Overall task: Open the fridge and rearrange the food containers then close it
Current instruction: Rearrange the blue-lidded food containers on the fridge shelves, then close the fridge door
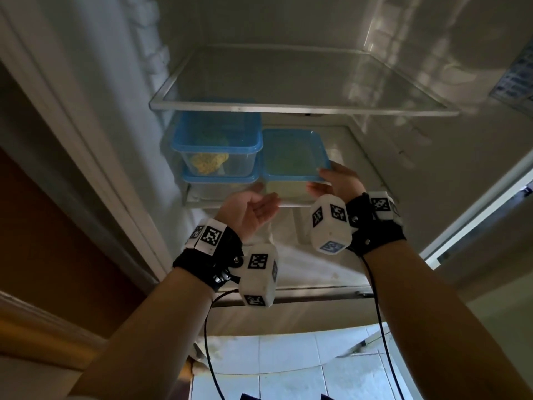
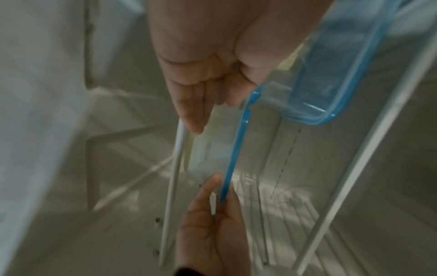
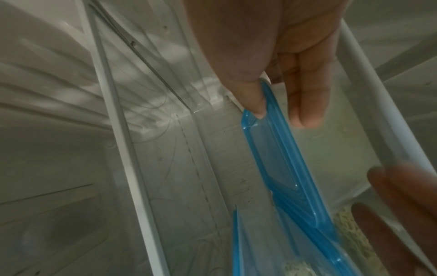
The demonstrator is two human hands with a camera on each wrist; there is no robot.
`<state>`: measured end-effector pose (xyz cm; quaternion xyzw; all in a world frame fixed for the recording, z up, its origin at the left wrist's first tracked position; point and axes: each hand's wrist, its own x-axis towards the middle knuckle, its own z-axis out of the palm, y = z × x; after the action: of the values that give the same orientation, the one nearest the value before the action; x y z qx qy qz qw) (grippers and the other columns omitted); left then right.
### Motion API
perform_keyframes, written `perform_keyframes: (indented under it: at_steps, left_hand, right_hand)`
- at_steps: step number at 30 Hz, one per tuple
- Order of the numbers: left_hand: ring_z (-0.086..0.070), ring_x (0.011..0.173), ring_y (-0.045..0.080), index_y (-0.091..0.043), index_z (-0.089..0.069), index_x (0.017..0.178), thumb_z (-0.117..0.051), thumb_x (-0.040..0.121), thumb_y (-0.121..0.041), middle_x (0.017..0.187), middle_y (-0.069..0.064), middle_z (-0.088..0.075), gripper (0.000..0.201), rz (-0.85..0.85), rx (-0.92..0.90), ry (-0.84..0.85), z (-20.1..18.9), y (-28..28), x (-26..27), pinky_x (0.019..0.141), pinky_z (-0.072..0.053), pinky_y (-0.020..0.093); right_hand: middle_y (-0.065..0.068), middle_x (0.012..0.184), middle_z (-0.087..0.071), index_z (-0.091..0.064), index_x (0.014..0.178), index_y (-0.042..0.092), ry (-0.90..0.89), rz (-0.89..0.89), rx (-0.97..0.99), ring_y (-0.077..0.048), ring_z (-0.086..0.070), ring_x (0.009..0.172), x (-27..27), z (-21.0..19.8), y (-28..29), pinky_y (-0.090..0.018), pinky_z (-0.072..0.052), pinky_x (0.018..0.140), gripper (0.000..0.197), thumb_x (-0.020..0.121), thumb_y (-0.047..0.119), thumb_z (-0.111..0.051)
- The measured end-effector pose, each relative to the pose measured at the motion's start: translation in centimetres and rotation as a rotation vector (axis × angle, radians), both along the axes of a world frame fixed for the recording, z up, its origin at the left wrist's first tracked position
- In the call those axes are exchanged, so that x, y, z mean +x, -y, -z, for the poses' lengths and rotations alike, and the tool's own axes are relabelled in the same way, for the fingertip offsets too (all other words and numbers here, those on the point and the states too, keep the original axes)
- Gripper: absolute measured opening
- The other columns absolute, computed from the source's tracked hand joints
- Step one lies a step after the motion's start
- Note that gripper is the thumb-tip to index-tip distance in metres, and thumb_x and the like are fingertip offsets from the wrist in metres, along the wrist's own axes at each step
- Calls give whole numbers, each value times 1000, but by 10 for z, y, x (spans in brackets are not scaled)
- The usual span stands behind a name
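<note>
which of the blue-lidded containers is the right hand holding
The container on the right, standing alone beside the two stacked ones; the right hand pinches its lid's corner.

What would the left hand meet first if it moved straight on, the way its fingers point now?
Probably the near left side of the right-hand container, which the right hand grips. The left hand is open, palm up, fingers aimed there; depth is unclear.

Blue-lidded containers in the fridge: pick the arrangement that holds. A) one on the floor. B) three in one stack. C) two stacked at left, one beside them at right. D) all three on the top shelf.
C: two stacked containers sit at left on the lower shelf, and the right hand holds a third container beside them.
</note>
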<state>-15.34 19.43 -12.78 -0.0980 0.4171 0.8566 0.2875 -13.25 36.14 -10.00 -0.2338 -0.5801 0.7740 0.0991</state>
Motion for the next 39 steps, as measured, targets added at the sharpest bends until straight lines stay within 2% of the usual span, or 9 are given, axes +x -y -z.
perform_keyframes:
  at_steps: [6, 13, 17, 20, 25, 30, 33, 35, 39]
  left_hand:
    - [-60, 75, 18, -5, -59, 86, -38, 90, -6, 84, 10, -63, 22, -80, -255, -145, -4, 16, -2, 72, -50, 27]
    - [-62, 76, 17, -8, -62, 82, -44, 90, -25, 84, 8, -66, 26, -92, -348, -171, -6, 25, -6, 67, -51, 25]
    - [-64, 72, 15, -9, -61, 78, -51, 89, -26, 78, 6, -67, 23, -172, -323, -137, -5, 30, -7, 55, -53, 21]
    - [-63, 70, 14, -9, -60, 76, -52, 88, -25, 75, 5, -68, 21, -179, -348, -164, -5, 30, -6, 59, -53, 20]
    - [-62, 67, 13, -10, -59, 77, -50, 89, -25, 70, 4, -68, 21, -174, -358, -156, -8, 28, 1, 59, -52, 20]
    - [-63, 57, 11, -14, -58, 76, -42, 91, -21, 50, -3, -70, 22, -7, -367, -164, -6, 22, 22, 59, -48, 24]
    - [-63, 53, 6, -19, -59, 76, -42, 90, -21, 48, -8, -69, 22, 136, -409, -239, -3, 11, 44, 61, -41, 24]
    - [-62, 46, 0, -21, -58, 76, -43, 90, -20, 49, -11, -69, 21, 230, -424, -302, 0, 0, 63, 61, -39, 24]
    - [-60, 57, 6, -22, -61, 75, -44, 88, -19, 55, -11, -70, 22, 349, -404, -407, 3, -20, 109, 60, -40, 22]
  right_hand:
    - [-20, 96, -57, -49, 127, -4, 13, -13, -8, -25, -58, 65, 5, -4, -4, -19, -55, 45, 39, 88, -3, -45]
    - [-13, 79, -57, -48, 128, -5, 15, -26, -2, -25, -58, 64, 11, -6, -4, -19, -55, 48, 41, 87, -5, -45]
    - [-12, 78, -58, -49, 128, -4, 22, -18, 18, -18, -64, 48, 11, -7, -2, -18, -55, 47, 41, 87, -4, -46]
    - [-11, 77, -59, -50, 128, -2, 40, -19, 34, -20, -62, 54, 13, -8, -1, -19, -54, 48, 41, 87, -2, -46]
    - [-6, 81, -57, -50, 129, 4, 69, -2, 44, -11, -61, 35, 16, -5, 0, -22, -54, 47, 41, 88, 6, -50]
    - [-4, 83, -50, -42, 131, 8, 73, 115, -27, -17, -63, 47, 45, 1, 4, -29, -52, 51, 47, 86, 8, -55]
    - [-2, 82, -55, -51, 110, 15, 75, 119, -32, -19, -57, 62, 78, 4, 6, -26, -49, 53, 25, 87, 6, -50]
    - [0, 79, -58, -53, 95, 18, 93, 95, -23, -13, -58, 57, 106, 8, 6, -20, -47, 47, 14, 88, 6, -48]
    - [2, 80, -62, -56, 94, 18, 98, 116, 11, -10, -60, 59, 171, 16, 5, -20, -48, 57, 15, 89, 9, -46]
